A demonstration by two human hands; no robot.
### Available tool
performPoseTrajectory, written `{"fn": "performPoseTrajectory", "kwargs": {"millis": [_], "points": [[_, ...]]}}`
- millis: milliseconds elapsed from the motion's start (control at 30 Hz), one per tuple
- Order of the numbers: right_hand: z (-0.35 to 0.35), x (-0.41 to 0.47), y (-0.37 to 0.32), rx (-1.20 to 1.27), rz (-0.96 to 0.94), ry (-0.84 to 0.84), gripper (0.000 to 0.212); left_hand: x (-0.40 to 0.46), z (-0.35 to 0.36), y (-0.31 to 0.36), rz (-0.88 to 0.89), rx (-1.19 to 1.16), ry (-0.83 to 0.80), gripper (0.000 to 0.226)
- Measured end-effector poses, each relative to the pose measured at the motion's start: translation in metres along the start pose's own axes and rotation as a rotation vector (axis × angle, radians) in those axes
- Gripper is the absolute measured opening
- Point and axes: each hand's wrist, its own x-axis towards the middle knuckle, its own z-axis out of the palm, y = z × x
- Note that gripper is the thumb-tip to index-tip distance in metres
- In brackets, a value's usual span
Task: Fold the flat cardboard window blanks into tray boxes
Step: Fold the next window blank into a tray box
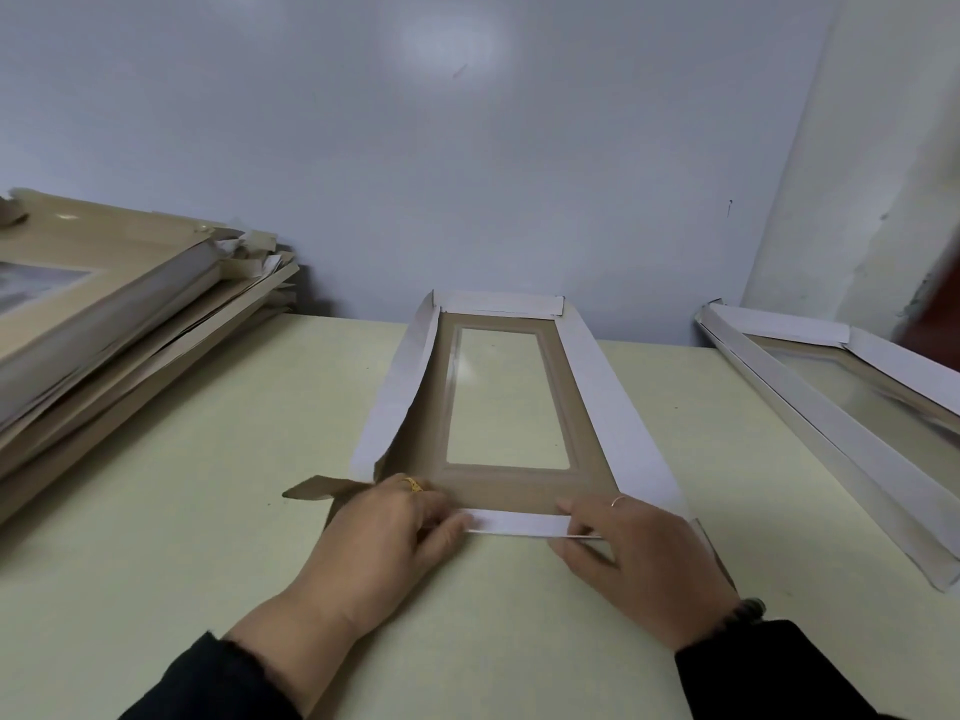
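A cardboard window blank [506, 483] lies lengthwise on the pale green table [208, 459], brown inside, white outside, with a clear film window in its middle. Its long side flaps and far end flap are folded inward. My left hand [384, 543] and my right hand [634, 558] both pinch the near end flap [519, 523], folded over the blank's near edge, thumbs under it and fingers on top. A brown corner tab [317, 488] sticks out to the left beside my left hand.
A tall stack of flat blanks [119, 304] fills the table's left side. A folded tray box [841, 402] lies at the right, against the wall corner. A blue-grey wall stands just behind the blank.
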Motion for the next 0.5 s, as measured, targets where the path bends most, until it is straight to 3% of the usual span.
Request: {"fn": "performPoseTrajectory", "kwargs": {"millis": [100,200,333,500], "points": [[0.001,-0.001,-0.002,0.022,-0.002,0.015,0.039,-0.004,-0.003,0.000,0.000,-0.017,-0.077,0.015],[0.001,0.001,-0.002,0.025,-0.019,-0.017,0.031,-0.003,0.001,-0.002,0.030,0.069,-0.107,0.038],[0.005,0.004,0.000,0.115,-0.016,-0.084,0.045,0.002,0.007,0.001,0.007,0.140,-0.096,0.038],[0.005,0.007,-0.003,0.142,-0.005,-0.081,0.028,0.001,0.009,0.003,0.000,0.132,-0.007,0.018]]}}
